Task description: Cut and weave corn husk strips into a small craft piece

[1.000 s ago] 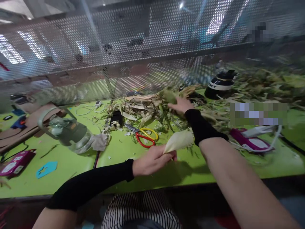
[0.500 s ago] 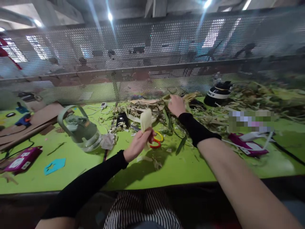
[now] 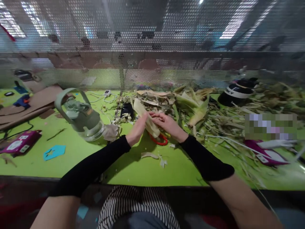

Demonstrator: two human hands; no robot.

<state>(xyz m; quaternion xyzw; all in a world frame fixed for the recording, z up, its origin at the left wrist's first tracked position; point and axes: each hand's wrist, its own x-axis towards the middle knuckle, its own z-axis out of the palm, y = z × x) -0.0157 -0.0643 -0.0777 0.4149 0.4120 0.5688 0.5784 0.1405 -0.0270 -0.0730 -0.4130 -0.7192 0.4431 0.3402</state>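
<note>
A pale corn husk piece lies slanted between my two hands, above the green table. My left hand is closed on its left side. On its right side my right hand touches it with bent fingers; whether they grip the husk cannot be made out. Red-handled scissors lie just under the husk, their blades hidden. Behind my right hand, a larger husk with a pale base rests on a heap of dry husk strips.
A green bottle with a raised handle and a blue paper piece are on the left. Purple boxes stand at both sides. A black-and-white object sits at the back right, before a perforated metal screen.
My right hand has come back from the heap to the husk piece beside my left hand. The husk piece now slants down to the right. The view has tilted down.
</note>
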